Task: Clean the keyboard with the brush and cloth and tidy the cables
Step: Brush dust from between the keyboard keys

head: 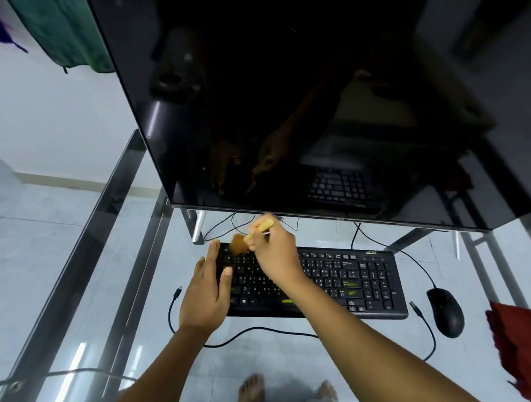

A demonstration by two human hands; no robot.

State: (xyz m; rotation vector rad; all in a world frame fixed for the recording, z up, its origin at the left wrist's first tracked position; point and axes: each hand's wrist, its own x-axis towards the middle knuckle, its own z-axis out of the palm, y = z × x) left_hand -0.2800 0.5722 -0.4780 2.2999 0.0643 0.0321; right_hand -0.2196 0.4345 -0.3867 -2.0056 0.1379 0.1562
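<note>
Left hand [206, 293], fingers flat, steadies keyboard [340, 277]; right hand [275, 253] grips brush [239, 245] over the top-left keys. Brushing looks barely begun. Cloth [528, 349] lies aside and cable [259, 327] sprawls loose.

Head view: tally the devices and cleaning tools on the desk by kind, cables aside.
Monitor: 1
Keyboard: 1
Mouse: 1
Brush: 1, held in the right hand
Cloth: 1, red
Total: 5
</note>
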